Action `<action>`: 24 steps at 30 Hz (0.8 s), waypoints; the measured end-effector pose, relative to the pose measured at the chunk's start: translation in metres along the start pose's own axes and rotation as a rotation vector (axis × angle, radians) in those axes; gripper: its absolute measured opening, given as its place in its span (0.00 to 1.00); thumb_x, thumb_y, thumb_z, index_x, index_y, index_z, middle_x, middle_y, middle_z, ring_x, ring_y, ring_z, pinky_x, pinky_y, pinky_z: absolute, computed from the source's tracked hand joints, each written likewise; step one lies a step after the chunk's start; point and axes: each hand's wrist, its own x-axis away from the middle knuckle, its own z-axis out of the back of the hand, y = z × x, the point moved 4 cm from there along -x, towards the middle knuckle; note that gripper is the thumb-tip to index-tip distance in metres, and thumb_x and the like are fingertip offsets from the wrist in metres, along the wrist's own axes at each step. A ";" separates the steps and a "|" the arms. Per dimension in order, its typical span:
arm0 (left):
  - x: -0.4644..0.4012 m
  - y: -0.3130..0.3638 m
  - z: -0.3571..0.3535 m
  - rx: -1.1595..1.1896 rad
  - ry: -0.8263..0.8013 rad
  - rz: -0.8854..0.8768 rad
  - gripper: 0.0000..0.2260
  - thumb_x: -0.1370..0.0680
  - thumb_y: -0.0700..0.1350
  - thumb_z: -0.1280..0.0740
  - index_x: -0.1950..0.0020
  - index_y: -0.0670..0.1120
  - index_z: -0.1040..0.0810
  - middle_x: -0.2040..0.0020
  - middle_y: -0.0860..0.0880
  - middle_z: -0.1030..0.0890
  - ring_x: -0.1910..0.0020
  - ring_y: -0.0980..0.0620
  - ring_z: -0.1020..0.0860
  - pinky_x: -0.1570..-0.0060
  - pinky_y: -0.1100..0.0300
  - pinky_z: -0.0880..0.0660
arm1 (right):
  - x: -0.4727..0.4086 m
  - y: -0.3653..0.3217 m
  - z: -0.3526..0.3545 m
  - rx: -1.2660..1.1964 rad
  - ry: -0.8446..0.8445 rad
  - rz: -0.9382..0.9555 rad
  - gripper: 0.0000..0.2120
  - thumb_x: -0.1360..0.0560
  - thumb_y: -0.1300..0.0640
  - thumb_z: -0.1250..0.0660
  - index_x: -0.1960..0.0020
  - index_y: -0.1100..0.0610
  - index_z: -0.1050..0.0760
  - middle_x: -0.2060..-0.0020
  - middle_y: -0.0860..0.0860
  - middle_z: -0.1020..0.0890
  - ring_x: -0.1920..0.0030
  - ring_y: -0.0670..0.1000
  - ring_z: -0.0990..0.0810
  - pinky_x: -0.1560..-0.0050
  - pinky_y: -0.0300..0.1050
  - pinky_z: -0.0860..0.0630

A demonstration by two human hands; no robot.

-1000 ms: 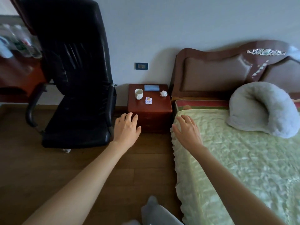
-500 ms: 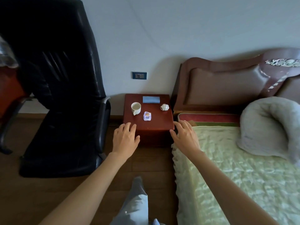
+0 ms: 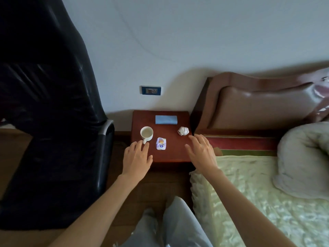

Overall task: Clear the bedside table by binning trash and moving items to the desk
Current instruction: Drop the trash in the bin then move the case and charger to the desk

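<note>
The dark red wooden bedside table [image 3: 170, 155] stands against the wall between a chair and the bed. On it are a white cup [image 3: 146, 133] at the left, a small white and purple wrapper [image 3: 161, 143] beside it, a crumpled white paper ball [image 3: 183, 131] at the right and a flat blue pack [image 3: 166, 119] at the back. My left hand [image 3: 137, 158] hovers over the table's front left corner, fingers apart, fingertips just short of the cup's handle. My right hand [image 3: 202, 152] is spread over the front right edge, below the paper ball. Both hands hold nothing.
A big black leather office chair [image 3: 53, 122] fills the left side, its armrest [image 3: 105, 132] close to the table. The bed with a pale green cover [image 3: 258, 193], brown headboard [image 3: 258, 106] and grey pillow [image 3: 302, 157] lies to the right. My legs [image 3: 169, 225] show below.
I have come closer to the bedside table. Both hands have moved forward from in front of it to over its front edge, the left one nearing the cup's handle.
</note>
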 end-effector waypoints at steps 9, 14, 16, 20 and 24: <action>-0.108 0.021 -0.036 -0.015 -0.081 0.102 0.22 0.24 0.53 0.35 0.33 0.46 0.29 0.36 0.45 0.24 0.38 0.46 0.27 0.41 0.51 0.27 | -0.122 0.047 -0.030 -0.049 -0.014 0.092 0.14 0.29 0.60 0.29 0.44 0.61 0.21 0.47 0.58 0.18 0.45 0.63 0.22 0.44 0.55 0.24; -0.180 0.041 -0.057 -0.009 -0.094 0.104 0.21 0.29 0.49 0.28 0.39 0.43 0.23 0.42 0.42 0.20 0.44 0.43 0.22 0.49 0.49 0.23 | -0.173 0.081 -0.056 -0.058 -0.076 0.111 0.14 0.30 0.59 0.29 0.45 0.59 0.21 0.48 0.58 0.18 0.44 0.64 0.21 0.44 0.56 0.24; -0.207 0.047 -0.071 -0.037 -0.100 0.088 0.22 0.32 0.49 0.25 0.41 0.42 0.21 0.44 0.42 0.19 0.45 0.42 0.21 0.50 0.48 0.23 | -0.189 0.094 -0.070 -0.058 -0.103 0.100 0.15 0.30 0.56 0.31 0.44 0.59 0.21 0.47 0.59 0.18 0.43 0.64 0.21 0.46 0.57 0.23; -0.258 0.052 -0.113 -0.029 -0.152 0.066 0.22 0.32 0.50 0.26 0.41 0.43 0.21 0.44 0.42 0.19 0.45 0.42 0.21 0.51 0.48 0.22 | -0.210 0.122 -0.104 -0.084 -0.116 0.046 0.16 0.29 0.54 0.33 0.43 0.58 0.22 0.46 0.58 0.18 0.42 0.62 0.21 0.45 0.57 0.22; -0.314 0.050 -0.165 -0.049 -0.145 -0.040 0.24 0.34 0.50 0.24 0.41 0.43 0.22 0.44 0.42 0.20 0.46 0.41 0.21 0.52 0.48 0.23 | -0.224 0.145 -0.149 -0.092 -0.106 -0.010 0.16 0.29 0.55 0.33 0.42 0.57 0.22 0.46 0.56 0.19 0.43 0.59 0.20 0.46 0.54 0.21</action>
